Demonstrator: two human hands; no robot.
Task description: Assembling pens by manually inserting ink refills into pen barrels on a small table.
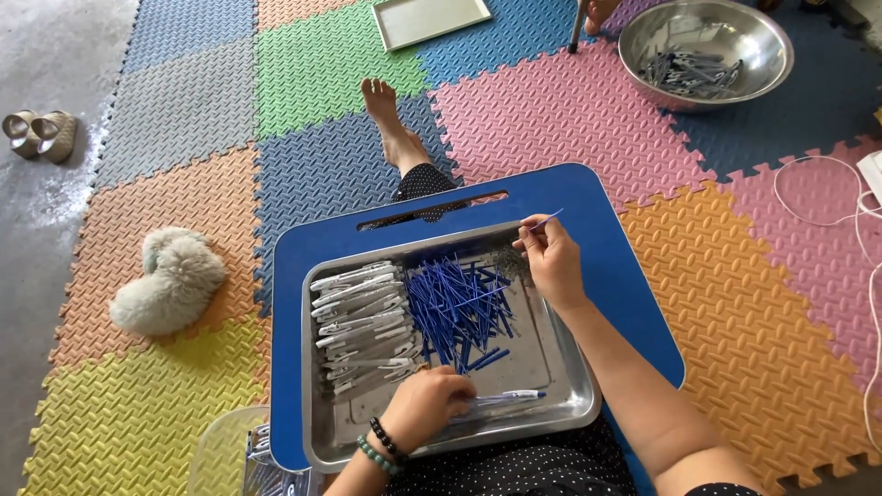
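A metal tray [570, 386] rests on a blue lap table [588, 197]. Inside lie a heap of white pen barrels [358, 321] on the left and a pile of blue ink refills [455, 308] in the middle. My right hand [551, 262] hovers at the tray's far right edge, pinching one blue refill [544, 220] between thumb and fingers. My left hand [424, 404], with beaded bracelets on its wrist, sits over the tray's near edge and grips a clear pen barrel [505, 399] that points to the right.
A steel bowl [772, 55] with assembled pens sits far right on the coloured foam mats. A white tray [432, 18] lies at the top. A small fluffy dog [170, 280] lies left. A clear bin [220, 455] stands near left; white cord [868, 285] runs along the right.
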